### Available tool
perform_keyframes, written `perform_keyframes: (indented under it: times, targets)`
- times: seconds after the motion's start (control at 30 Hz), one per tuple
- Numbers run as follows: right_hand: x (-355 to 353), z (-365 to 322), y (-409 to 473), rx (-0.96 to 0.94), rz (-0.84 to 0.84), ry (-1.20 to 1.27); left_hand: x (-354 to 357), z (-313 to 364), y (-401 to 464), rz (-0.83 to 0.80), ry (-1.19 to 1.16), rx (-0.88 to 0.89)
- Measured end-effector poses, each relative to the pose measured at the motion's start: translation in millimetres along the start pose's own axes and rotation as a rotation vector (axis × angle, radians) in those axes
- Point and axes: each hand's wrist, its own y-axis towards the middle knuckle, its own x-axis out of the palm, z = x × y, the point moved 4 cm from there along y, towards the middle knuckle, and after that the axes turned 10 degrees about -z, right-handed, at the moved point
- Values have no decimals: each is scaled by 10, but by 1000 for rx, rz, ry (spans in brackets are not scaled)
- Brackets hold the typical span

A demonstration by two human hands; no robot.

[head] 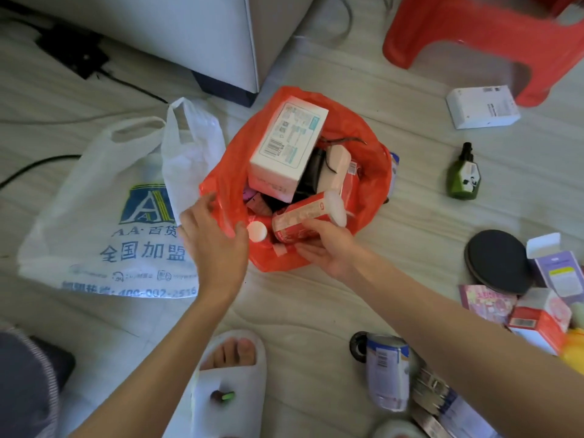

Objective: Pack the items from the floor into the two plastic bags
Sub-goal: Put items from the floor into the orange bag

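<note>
Looking down from my head camera, I see the red bag [373,181] standing open on the floor between my hands, already stuffed. A white box [286,147] leans upright at its back, with dark odds and ends under it. My right hand [328,248] curls round the bottom end of a red cylindrical tube [303,216] with a white cap, which lies tilted across the bag's mouth. My left hand [215,238] has its fingers spread and loose at the bag's near-left rim, touching the plastic; the two hands are apart, with a small white round lid [256,231] between them inside the bag.

The white bag [110,216] with blue print lies flat just beside the red one, on my left. Still on the floor to my right are a green bottle [464,175], a white carton [482,105], a black disc [497,262], a can [387,371] on its side and several small boxes [537,317]. A red stool [483,33] stands beyond them. My foot in a white slipper [232,384] shows below.
</note>
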Motion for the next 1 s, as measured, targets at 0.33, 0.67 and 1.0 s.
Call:
perform_keyframes:
  times: [0.33, 0.67, 1.0]
  targets:
    - [-150, -301, 37, -224, 256, -267, -33, -79, 42, -166, -120, -101]
    - [-168, -207, 39, -208, 138, -667, -155, -20, -21, -133, -234, -73]
    - [-750, -558, -141, -432, 588, -675, -210, -107, -12, -179, -202, -163]
